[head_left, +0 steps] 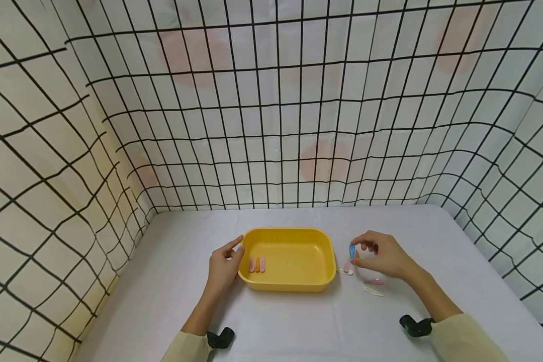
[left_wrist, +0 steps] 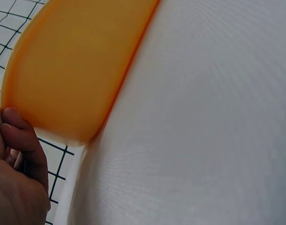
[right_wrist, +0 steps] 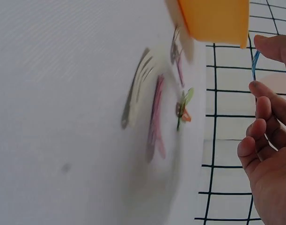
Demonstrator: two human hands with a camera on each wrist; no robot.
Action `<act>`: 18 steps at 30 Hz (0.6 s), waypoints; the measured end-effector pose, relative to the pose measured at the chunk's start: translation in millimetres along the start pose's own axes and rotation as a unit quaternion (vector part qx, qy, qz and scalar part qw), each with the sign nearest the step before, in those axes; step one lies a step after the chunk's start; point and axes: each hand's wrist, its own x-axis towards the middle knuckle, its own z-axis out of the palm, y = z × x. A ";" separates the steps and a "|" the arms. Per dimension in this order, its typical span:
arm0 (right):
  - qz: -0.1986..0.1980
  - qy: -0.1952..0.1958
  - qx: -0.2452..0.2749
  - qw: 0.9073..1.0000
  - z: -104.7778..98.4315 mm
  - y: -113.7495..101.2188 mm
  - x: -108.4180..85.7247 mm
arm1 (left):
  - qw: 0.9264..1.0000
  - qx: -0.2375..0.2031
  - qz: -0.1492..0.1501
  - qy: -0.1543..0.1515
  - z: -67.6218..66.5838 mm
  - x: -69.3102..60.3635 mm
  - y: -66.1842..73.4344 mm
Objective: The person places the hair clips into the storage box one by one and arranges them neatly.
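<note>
A yellow tray [head_left: 289, 285] stands on the white table, with a pink hair clip [head_left: 252, 265], an orange hair clip [head_left: 257, 265] and another pink hair clip [head_left: 263, 264] side by side at its left. My left hand [head_left: 224, 264] holds the tray's left end by the rim; in the left wrist view its fingertips [left_wrist: 12, 115] meet the tray wall. Right of the tray, my right hand [head_left: 384, 255] pinches a blue hair clip [head_left: 352, 251] by its two ends, between thumb and finger. It hangs above loose clips, clear of the table in the right wrist view.
Under and near my right hand lie a white hair clip [head_left: 373, 291], a pink hair clip [head_left: 374, 282] and, in the right wrist view, a green hair clip [right_wrist: 188, 97] and an orange one [right_wrist: 186, 115]. Black netting [head_left: 280, 136] over white cloth encloses the table's back and sides.
</note>
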 end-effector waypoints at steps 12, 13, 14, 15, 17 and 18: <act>-0.007 0.000 0.005 1.000 -0.7 -20.5 13.3 | 1.000 -0.004 -0.003 -0.002 0.2 0.0 1.3; -0.008 0.000 0.007 1.000 -0.5 -22.4 14.3 | 1.000 -0.004 -0.003 -0.001 0.3 0.1 1.1; -0.009 0.000 0.011 1.000 -0.5 -24.6 15.4 | 1.000 -0.003 -0.004 -0.001 0.4 0.2 0.8; -0.011 0.000 0.012 1.000 -0.4 -26.7 16.7 | 1.000 -0.004 -0.003 0.000 0.3 0.4 0.5; -0.017 0.000 0.016 1.000 -0.2 -31.3 19.1 | 1.000 -0.004 -0.002 0.001 0.2 0.6 -0.1; -0.020 0.001 0.019 1.000 0.0 -33.6 20.7 | 1.000 -0.004 -0.002 0.001 0.1 0.5 -0.3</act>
